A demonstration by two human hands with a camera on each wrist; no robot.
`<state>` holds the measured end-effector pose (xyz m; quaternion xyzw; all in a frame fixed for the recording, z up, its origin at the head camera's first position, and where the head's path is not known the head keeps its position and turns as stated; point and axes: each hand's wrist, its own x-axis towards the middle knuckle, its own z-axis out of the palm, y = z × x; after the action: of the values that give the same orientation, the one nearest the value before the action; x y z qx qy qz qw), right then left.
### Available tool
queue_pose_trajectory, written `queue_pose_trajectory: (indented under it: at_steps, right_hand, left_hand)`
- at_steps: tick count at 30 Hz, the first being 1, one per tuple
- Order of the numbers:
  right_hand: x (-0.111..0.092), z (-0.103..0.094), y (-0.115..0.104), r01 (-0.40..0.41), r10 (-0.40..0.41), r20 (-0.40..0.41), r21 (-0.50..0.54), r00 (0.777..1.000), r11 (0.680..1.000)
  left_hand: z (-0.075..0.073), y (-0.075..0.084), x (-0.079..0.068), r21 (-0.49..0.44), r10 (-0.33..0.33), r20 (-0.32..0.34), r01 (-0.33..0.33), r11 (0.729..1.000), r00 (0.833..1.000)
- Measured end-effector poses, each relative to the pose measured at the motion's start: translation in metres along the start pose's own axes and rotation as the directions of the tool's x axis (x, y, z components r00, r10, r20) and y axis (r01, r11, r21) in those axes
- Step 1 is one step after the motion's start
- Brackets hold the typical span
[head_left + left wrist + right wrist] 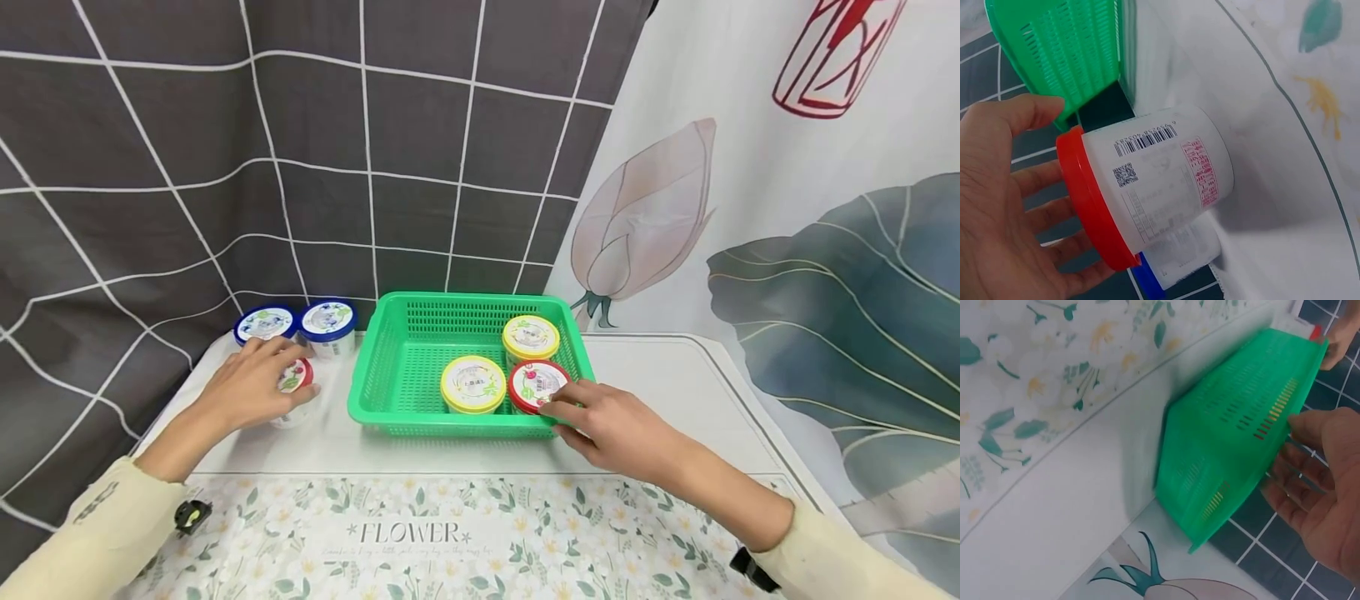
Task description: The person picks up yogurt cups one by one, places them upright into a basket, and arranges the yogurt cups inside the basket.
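At the left of the head view, my left hand hovers over a white tub with a red lid. In the left wrist view the fingers reach behind that tub's red lid, and the thumb stands a little apart from its rim. Whether the fingertips touch the lid is hidden. My right hand is at the front right rim of a green basket, its fingers over another red-lidded tub inside. In the right wrist view the thumb is by the basket rim; contact with the tub is hidden.
Two tubs with yellow lids, one in front and one behind, sit in the basket. Two blue-lidded tubs stand at the back left. A floral mat covers the near table; a dark gridded curtain hangs behind.
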<state>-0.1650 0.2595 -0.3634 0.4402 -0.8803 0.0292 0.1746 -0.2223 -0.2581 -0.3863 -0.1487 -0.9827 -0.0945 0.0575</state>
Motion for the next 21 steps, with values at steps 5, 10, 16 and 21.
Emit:
queue_pose_trajectory:
  at_steps: [5,10,16,21]
  right_hand:
    - [-0.004,0.005,-0.005,0.019,-0.022,-0.047,-0.053,0.999,0.998]
    - [-0.004,0.01,-0.011,-0.007,-0.001,-0.064,-0.125,0.998,0.992]
    - [-0.002,0.012,-0.016,-0.04,0.026,-0.094,-0.156,0.995,0.987]
    - [-0.002,0.013,-0.02,-0.072,0.056,-0.105,-0.152,0.993,0.986]
  left_hand:
    - [0.002,-0.002,0.0,-0.003,-0.021,0.021,0.021,1.0,1.0]
    - [-0.001,-0.003,-0.001,-0.008,-0.036,0.053,0.037,0.999,0.998]
    - [-0.007,-0.007,0.0,-0.026,-0.035,0.117,0.038,0.999,0.992]
    - [-0.013,-0.009,0.006,-0.046,0.008,0.146,-0.002,0.999,0.989]
